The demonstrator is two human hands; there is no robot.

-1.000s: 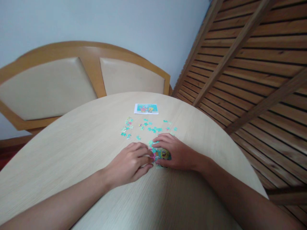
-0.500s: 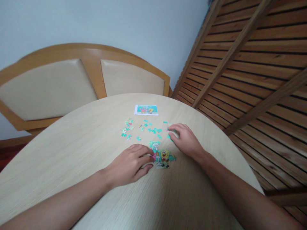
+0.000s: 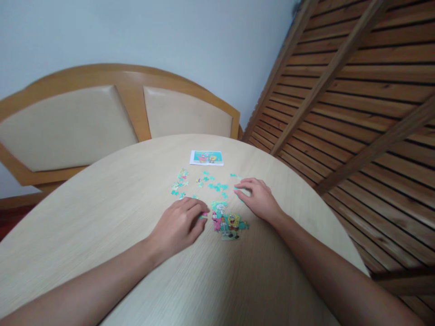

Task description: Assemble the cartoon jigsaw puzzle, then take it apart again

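A partly joined cartoon puzzle lies on the round pale wooden table. My left hand rests palm down just left of it, fingers curled, fingertips on a small pink and teal piece. My right hand lies flat to the upper right of the joined part, fingers bent over a teal piece that is mostly hidden. Several loose teal pieces are scattered beyond both hands. A small reference picture card lies farther back.
A wooden bench with two beige padded backs curves behind the table against a pale wall. A slatted wooden screen stands at the right, close to the table's right edge.
My right hand left the joined puzzle and went up and right to the loose pieces. My left hand slid slightly left, uncovering the puzzle's left part.
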